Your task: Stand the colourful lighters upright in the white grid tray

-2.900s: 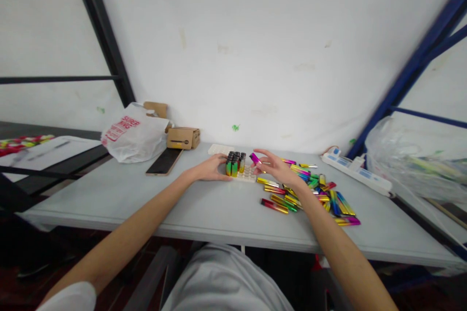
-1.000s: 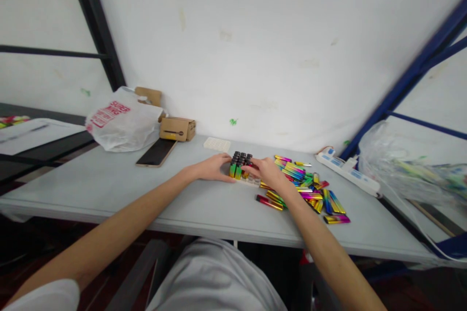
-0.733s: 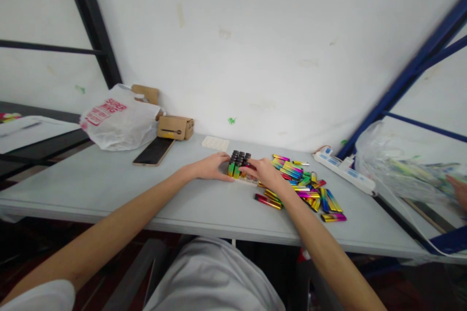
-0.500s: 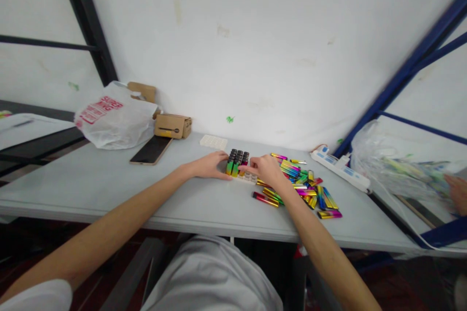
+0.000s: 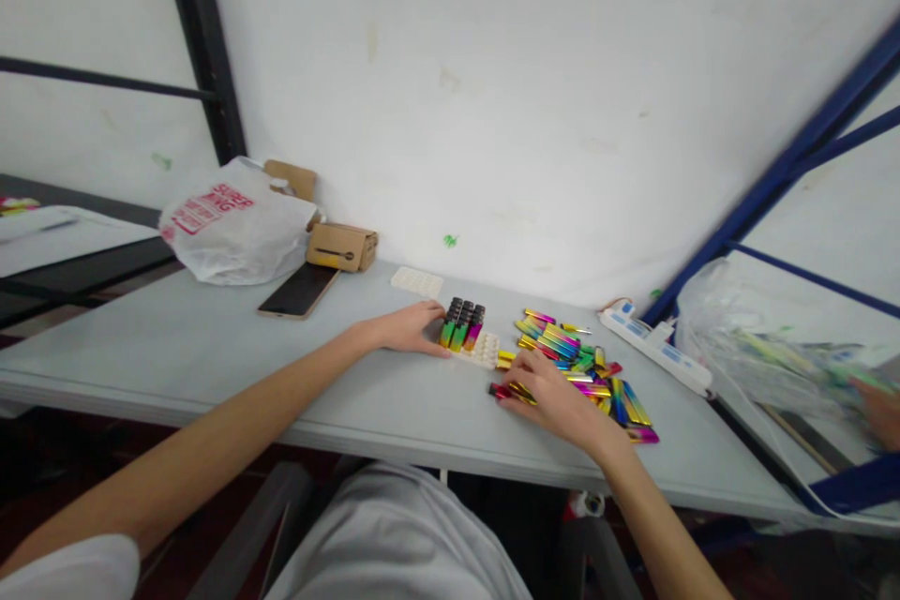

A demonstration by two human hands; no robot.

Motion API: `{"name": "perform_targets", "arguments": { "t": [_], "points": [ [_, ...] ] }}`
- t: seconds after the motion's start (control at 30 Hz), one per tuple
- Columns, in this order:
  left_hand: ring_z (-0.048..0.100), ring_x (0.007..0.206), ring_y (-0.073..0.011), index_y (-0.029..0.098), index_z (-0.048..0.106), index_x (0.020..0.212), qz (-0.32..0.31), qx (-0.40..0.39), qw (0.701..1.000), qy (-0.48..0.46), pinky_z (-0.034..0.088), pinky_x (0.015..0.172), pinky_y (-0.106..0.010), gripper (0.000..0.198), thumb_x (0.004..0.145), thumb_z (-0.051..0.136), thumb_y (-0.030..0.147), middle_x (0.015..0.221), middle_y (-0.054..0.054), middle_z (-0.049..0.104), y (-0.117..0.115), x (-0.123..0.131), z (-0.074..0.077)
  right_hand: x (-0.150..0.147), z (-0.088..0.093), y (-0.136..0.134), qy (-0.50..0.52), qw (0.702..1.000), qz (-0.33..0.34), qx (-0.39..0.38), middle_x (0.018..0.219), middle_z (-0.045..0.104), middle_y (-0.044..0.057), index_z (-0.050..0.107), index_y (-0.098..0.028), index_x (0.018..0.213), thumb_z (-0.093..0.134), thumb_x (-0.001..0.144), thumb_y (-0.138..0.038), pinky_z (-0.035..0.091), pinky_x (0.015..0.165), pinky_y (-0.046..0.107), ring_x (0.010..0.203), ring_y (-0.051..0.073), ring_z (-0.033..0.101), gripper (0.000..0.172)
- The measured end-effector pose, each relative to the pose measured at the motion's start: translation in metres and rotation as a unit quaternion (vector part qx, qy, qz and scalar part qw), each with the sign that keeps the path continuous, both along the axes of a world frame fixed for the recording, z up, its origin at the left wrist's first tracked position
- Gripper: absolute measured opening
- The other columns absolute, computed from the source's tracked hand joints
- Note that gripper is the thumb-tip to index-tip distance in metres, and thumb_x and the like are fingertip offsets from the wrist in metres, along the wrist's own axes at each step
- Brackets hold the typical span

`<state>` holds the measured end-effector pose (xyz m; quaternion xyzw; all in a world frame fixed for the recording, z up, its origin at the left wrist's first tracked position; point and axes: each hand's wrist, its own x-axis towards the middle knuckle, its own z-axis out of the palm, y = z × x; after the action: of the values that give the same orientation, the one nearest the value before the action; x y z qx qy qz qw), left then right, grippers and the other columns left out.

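Observation:
A white tray with round sockets (image 5: 485, 351) lies on the table. At its left end several metallic lighters (image 5: 459, 330) stand upright in rows, green, gold and magenta with black tops. My left hand (image 5: 413, 328) grips the tray's left end, thumb at the front edge and fingers curled behind. My right hand (image 5: 545, 389) is at the near left side of a loose pile of shiny lighters (image 5: 559, 342). Its fingers are closed on a red lighter (image 5: 496, 391) lying there; the hand partly hides it and the ones around it.
A second white tray (image 5: 417, 281) lies near the wall. To the left are a phone (image 5: 299, 290), a cardboard box (image 5: 342, 247) and a white plastic bag (image 5: 243, 230). A power strip (image 5: 657, 347) runs along the right. Another person's hand (image 5: 878, 403) shows at far right, beside a clear bag (image 5: 717, 300).
My right hand has moved from the tray, right and nearer to me, onto the lighters by the pile. Another lighter's magenta body now shows upright in the tray. My left hand stays there.

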<state>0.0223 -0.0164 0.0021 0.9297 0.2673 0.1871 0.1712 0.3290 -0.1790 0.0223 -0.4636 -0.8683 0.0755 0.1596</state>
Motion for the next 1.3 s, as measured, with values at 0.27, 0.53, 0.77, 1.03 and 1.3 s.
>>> {"name": "perform_targets", "arguments": {
  "t": [0.27, 0.53, 0.77, 1.03, 1.3],
  "points": [
    [0.063, 0.125, -0.0334, 0.018, 0.064, 0.134, -0.010, -0.008, 1.000, 0.001, 0.047, 0.110, -0.040, 0.071, 0.084, 0.079, 0.065, 0.139, -0.015, 0.066, 0.000, -0.001, 0.000, -0.023, 0.023, 0.035, 0.311, 0.941, 0.024, -0.133, 0.084, 0.070, 0.002, 0.050, -0.026, 0.108, 0.060, 0.102, -0.055, 0.055, 0.077, 0.038, 0.079, 0.022, 0.069, 0.031],
    [0.063, 0.125, -0.0343, 0.017, 0.064, 0.132, -0.006, -0.002, 1.000, 0.007, 0.048, 0.111, -0.043, 0.071, 0.083, 0.079, 0.067, 0.139, -0.016, 0.066, 0.001, -0.002, 0.001, -0.030, 0.033, 0.103, 0.554, 0.829, -0.064, -0.050, 0.077, 0.056, -0.009, 0.036, -0.031, 0.106, 0.068, 0.083, -0.073, 0.033, 0.048, 0.023, 0.050, 0.009, 0.043, 0.058],
    [0.062, 0.127, -0.0353, 0.016, 0.064, 0.132, -0.003, 0.001, 1.000, 0.009, 0.047, 0.114, -0.044, 0.073, 0.083, 0.079, 0.068, 0.138, -0.017, 0.066, 0.001, -0.002, 0.000, -0.029, -0.001, 0.106, 0.486, 0.860, -0.148, -0.054, 0.059, 0.033, -0.010, 0.045, -0.026, 0.086, 0.053, 0.085, -0.085, 0.023, 0.043, 0.025, 0.047, 0.011, 0.028, 0.059],
    [0.062, 0.127, -0.0346, 0.017, 0.064, 0.133, -0.005, -0.009, 1.000, 0.003, 0.047, 0.112, -0.043, 0.074, 0.082, 0.079, 0.068, 0.140, -0.017, 0.066, 0.002, -0.002, 0.000, -0.037, -0.014, 0.106, 0.393, 0.901, -0.185, 0.011, 0.056, 0.033, -0.005, 0.036, -0.026, 0.063, 0.048, 0.090, -0.081, 0.026, 0.051, 0.028, 0.053, 0.012, 0.032, 0.062],
    [0.062, 0.128, -0.0359, 0.016, 0.065, 0.132, 0.001, -0.011, 1.000, 0.005, 0.047, 0.113, -0.044, 0.073, 0.081, 0.080, 0.067, 0.139, -0.017, 0.067, -0.001, -0.002, 0.002, -0.041, -0.022, 0.104, 0.405, 0.896, -0.182, 0.023, 0.055, 0.033, -0.005, 0.037, -0.027, 0.062, 0.046, 0.093, -0.068, 0.026, 0.051, 0.028, 0.054, 0.013, 0.033, 0.053]
  ]
}}
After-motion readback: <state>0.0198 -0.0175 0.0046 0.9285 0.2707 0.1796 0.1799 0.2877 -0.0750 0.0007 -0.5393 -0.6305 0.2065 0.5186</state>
